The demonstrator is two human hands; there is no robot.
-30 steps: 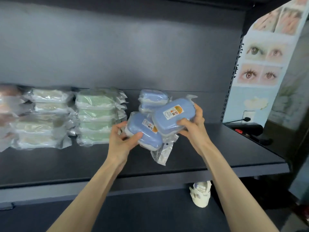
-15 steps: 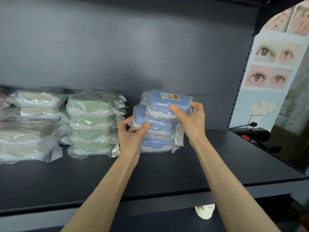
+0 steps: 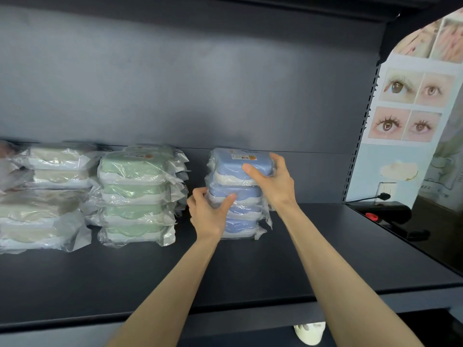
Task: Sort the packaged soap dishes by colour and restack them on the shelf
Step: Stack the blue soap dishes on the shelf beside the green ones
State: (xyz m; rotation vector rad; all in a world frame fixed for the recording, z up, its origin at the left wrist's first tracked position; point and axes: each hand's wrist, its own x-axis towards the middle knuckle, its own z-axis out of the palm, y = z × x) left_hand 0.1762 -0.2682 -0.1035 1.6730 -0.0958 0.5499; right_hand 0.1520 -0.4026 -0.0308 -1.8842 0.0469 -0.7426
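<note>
A stack of several blue packaged soap dishes stands at the middle of the dark shelf. My right hand grips the top blue dish from its right side, thumb across the front. My left hand holds the second blue dish from the left, thumb on its front. To the left stands a stack of green dishes, and further left a stack of beige dishes, all in clear plastic bags.
The shelf's back panel rises behind the stacks. A black device with a red button lies at the right beyond the shelf end. A poster of eyes hangs on the right wall. A white object shows below the shelf edge.
Both hands carried two blue dishes from in front of the shelf onto the blue stack; the stack has grown by two, and the hands stay on them.
</note>
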